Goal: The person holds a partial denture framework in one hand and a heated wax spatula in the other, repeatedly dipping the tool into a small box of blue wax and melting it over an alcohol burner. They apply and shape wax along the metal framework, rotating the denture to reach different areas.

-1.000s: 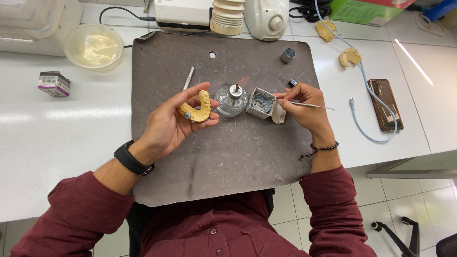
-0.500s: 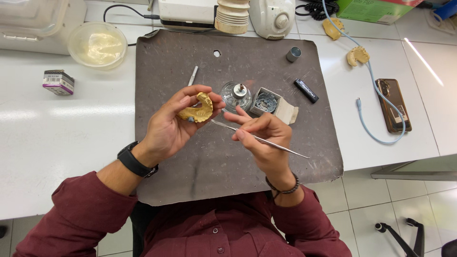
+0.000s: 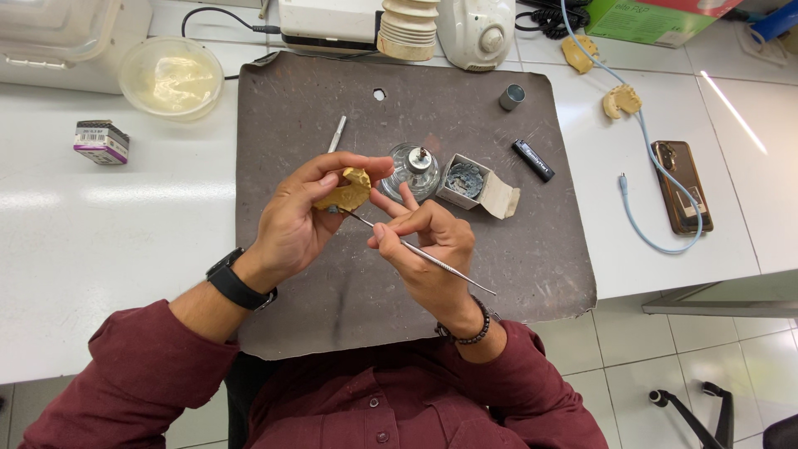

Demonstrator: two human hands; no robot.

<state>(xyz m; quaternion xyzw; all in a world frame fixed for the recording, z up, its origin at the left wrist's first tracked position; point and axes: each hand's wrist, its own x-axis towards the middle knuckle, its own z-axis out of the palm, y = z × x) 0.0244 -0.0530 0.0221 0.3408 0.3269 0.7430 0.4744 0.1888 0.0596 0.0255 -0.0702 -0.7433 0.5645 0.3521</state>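
The left hand (image 3: 303,218) is curled around a yellow dental cast (image 3: 345,193), thumb over the top and fingers wrapped behind it, holding it lifted above the dark mat (image 3: 349,308). The right hand (image 3: 432,249) is closed in a pen grip on a thin metal instrument (image 3: 420,253); its tip reaches left to the underside of the cast, and its long handle runs out past the wrist toward the mat's lower right. The two hands sit close together, fingertips almost meeting just below the cast.

Just beyond the fingers stands a small glass burner (image 3: 411,169), and beside it to the right an open cardboard box (image 3: 478,185) with grey material inside. Both are near the knuckles, so room is tight on that side. A second slim tool (image 3: 337,133) lies further back on the mat, a black lighter (image 3: 533,160) lies to the right of the box, and a small metal cup (image 3: 512,96) stands near the mat's far right corner.

The mat's near part, below and to either side of the hands, is bare, and its front edge overhangs the white bench (image 3: 100,249). On the bench to the left are a translucent bowl (image 3: 170,76) and a small purple-and-white box (image 3: 101,141); to the right, well apart, lie a phone (image 3: 682,185) with a pale blue cable (image 3: 644,216) and two more yellow casts (image 3: 622,100) near the far edge.
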